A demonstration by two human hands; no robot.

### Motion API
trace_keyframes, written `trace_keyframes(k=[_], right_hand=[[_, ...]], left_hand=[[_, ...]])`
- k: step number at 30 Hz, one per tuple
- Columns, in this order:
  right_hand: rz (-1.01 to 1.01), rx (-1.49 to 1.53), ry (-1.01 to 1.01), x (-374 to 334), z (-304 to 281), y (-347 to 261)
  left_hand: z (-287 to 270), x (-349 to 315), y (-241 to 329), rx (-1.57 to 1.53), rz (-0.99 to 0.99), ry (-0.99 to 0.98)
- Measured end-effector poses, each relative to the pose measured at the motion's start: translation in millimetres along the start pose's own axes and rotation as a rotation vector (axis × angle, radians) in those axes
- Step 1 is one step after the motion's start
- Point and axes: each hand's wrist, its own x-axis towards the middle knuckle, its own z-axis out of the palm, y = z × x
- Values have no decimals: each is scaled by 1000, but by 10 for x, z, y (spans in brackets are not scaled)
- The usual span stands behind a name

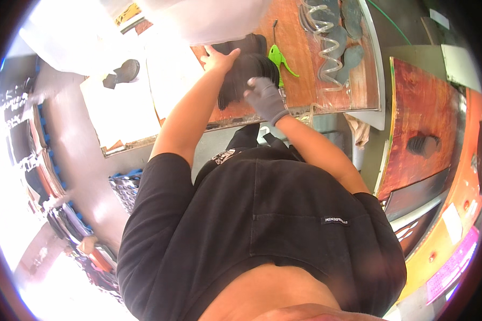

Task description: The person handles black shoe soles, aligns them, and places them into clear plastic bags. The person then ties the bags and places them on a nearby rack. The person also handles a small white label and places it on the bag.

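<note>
My left hand [218, 60] is bare, with thumb and fingers spread at the left side of a stack of black sole-shaped pieces [249, 67] on the worktable. It holds nothing that I can see. My right hand [266, 97] wears a grey glove with bare fingertips. It is over the near side of the stack, thumb and a finger apart, with nothing visible between them. Whether it touches the pieces is hard to tell. Just right of the stack lies a green air blow gun [277, 56] with a thin nozzle.
A clear coiled hose [329, 51] crosses the table's right part beside grey sole-shaped pieces [352, 60]. A dark sole piece [127, 70] lies on the bright left surface. To the right, a reddish board [418, 115] bears another dark stack [424, 145]. Filled racks [48, 171] stand at left.
</note>
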Motion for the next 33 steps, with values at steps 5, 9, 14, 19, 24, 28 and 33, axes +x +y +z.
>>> trace_keyframes(k=[5, 9, 14, 19, 24, 28, 33], right_hand=[[213, -220, 273, 283, -392, 204], [394, -113, 183, 456, -451, 164], [341, -281, 25, 566, -266, -16], [333, -355, 29, 672, -56, -162], [168, -447, 62, 595, -133, -308], [135, -478, 36, 422, -203, -252], [242, -341, -25, 375, -152, -23]], left_hand=[[-297, 20, -510, -911, -87, -199], [-75, -59, -949, -819, 108, -335], [182, -127, -1007, -761, 336, -201], [119, -143, -813, -714, 281, -164], [160, -350, -747, -839, 226, -121], [247, -518, -826, -891, 230, -123], [140, -383, -723, -373, 266, 62]])
